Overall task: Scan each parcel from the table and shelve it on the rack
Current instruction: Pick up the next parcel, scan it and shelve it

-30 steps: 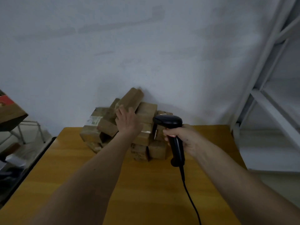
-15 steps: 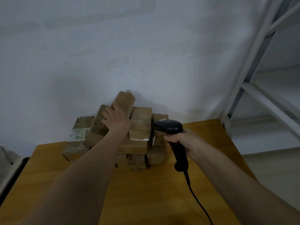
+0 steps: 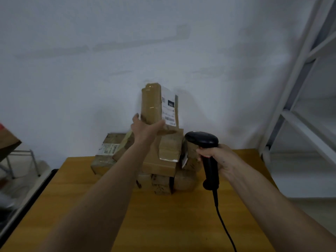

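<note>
My left hand (image 3: 145, 129) grips the bottom of a brown cardboard parcel (image 3: 151, 104) and holds it upright above the pile. Its white shipping label (image 3: 169, 110) faces right, toward the camera. Several brown parcels (image 3: 160, 160) lie stacked against the wall on the wooden table (image 3: 163, 224). My right hand (image 3: 218, 158) grips the handle of a black barcode scanner (image 3: 205, 148), held just right of the pile, its head below the lifted parcel. The scanner's cable (image 3: 223, 228) trails down toward me.
A white metal rack (image 3: 298, 113) with bare shelves stands to the right of the table. A white wall runs behind the pile. At the left edge a cardboard box (image 3: 7, 142) sits on a metal stand beside the table.
My left hand has closed round the topmost parcel and lifted it upright off the pile, so its label shows. The scanner hand has stayed beside the pile.
</note>
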The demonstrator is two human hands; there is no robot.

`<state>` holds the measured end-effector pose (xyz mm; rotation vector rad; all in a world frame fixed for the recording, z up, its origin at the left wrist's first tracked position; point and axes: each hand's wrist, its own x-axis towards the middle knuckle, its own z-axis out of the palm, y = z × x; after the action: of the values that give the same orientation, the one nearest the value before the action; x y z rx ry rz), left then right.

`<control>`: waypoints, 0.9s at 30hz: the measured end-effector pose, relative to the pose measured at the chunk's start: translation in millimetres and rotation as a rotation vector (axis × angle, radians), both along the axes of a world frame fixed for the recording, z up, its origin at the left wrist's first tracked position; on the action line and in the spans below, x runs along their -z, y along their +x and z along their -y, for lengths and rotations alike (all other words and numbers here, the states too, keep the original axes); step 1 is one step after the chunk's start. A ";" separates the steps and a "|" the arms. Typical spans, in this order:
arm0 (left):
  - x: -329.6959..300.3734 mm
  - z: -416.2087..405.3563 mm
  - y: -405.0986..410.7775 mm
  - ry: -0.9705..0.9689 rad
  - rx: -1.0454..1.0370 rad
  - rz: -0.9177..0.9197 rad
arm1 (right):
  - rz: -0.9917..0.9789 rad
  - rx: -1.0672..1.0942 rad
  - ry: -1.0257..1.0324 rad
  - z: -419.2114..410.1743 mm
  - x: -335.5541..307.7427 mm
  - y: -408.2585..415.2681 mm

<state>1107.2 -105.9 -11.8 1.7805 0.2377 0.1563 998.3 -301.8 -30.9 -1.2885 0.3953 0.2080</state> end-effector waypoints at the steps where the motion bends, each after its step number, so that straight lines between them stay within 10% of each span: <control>1: -0.5 2.9 -9.4 -0.178 0.060 -0.074 | 0.012 0.014 0.015 3.9 -2.9 -4.6; 6: 10.8 20.0 -43.2 -0.647 0.379 -0.240 | 0.072 0.092 0.025 26.3 -16.9 -26.7; 15: 36.6 53.5 -75.3 -0.805 0.547 -0.347 | 0.118 0.110 -0.059 52.7 -24.1 -51.2; 27: 37.7 83.5 -93.1 -0.108 0.578 -0.245 | 0.099 0.128 -0.086 79.6 -17.7 -70.5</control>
<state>1014.1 -189.3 -49.4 1.6905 -0.0993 -0.4809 927.7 -381.3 -13.2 -1.3468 0.4042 0.0189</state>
